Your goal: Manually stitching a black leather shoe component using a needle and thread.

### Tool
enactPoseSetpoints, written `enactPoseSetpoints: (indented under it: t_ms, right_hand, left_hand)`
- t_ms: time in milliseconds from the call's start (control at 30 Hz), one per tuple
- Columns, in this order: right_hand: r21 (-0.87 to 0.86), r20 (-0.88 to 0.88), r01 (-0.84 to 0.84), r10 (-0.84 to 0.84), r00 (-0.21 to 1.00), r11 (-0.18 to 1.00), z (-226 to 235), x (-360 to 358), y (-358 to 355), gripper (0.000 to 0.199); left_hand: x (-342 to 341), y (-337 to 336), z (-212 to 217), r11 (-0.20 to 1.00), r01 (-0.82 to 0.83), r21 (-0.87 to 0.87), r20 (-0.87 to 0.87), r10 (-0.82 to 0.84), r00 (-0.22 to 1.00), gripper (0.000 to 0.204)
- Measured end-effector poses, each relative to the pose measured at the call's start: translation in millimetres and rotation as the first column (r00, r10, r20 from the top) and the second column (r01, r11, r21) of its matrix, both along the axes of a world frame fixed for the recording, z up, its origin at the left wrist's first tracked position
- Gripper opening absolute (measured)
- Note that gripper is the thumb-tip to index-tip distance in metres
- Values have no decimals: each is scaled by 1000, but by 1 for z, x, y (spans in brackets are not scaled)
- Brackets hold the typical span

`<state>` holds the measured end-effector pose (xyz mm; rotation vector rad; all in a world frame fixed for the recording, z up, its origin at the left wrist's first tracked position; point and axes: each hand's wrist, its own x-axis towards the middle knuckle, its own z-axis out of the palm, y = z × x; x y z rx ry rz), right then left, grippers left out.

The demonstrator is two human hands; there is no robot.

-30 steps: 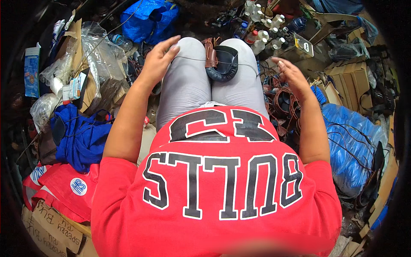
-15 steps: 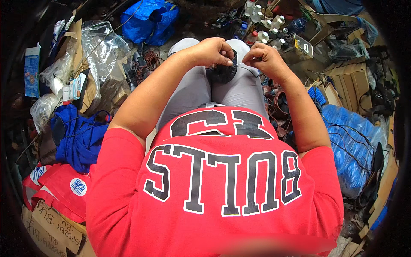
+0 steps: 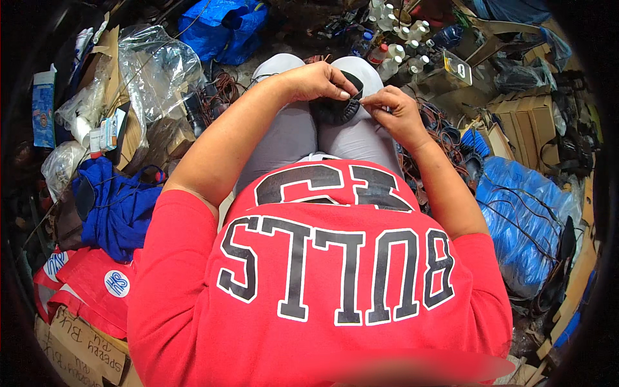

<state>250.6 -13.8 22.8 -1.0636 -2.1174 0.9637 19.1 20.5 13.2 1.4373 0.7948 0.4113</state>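
Note:
A black leathery piece (image 3: 335, 113) with a puckered, rounded edge, possibly a shoe upper, rests across my grey-clad thighs. My left hand (image 3: 320, 82) grips its upper side, thumb and fingers pinched on the rim. Close to its right edge is my right hand (image 3: 394, 113), fingertips pinched together beside the left thumb. Whatever lies between those fingertips is too small to make out. Part of the black piece is covered by my left fingers.
Bottles (image 3: 394, 55) stand beyond my knees, near a blue bag (image 3: 222, 29). On the right lie a blue plastic-wrapped bundle (image 3: 519, 222) and cardboard (image 3: 525, 126). Blue cloth (image 3: 119, 206), clear plastic (image 3: 158, 71) and a red bag (image 3: 90, 284) crowd the left.
My right hand has moved left and slightly down, its fingertips now at the black piece. A thin line that ran between the hands no longer shows. The left hand stays on the piece.

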Motion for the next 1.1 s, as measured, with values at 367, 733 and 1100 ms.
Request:
enactPoseSetpoints:
  t_ms: [367, 733, 1100]
  right_hand:
    - [257, 650, -289, 56, 758, 922, 54, -22, -4, 20]
    - [-272, 355, -107, 203, 913, 956, 22, -21, 29, 20]
    - [-399, 38, -138, 167, 985, 906, 9, 12, 14, 22]
  left_hand:
    - [5, 2, 8, 977, 184, 108, -239, -154, 959, 30]
    - [11, 8, -10, 910, -108, 401, -161, 186, 969, 21]
    - [-60, -71, 26, 736, -75, 672, -423, 466, 777, 19]
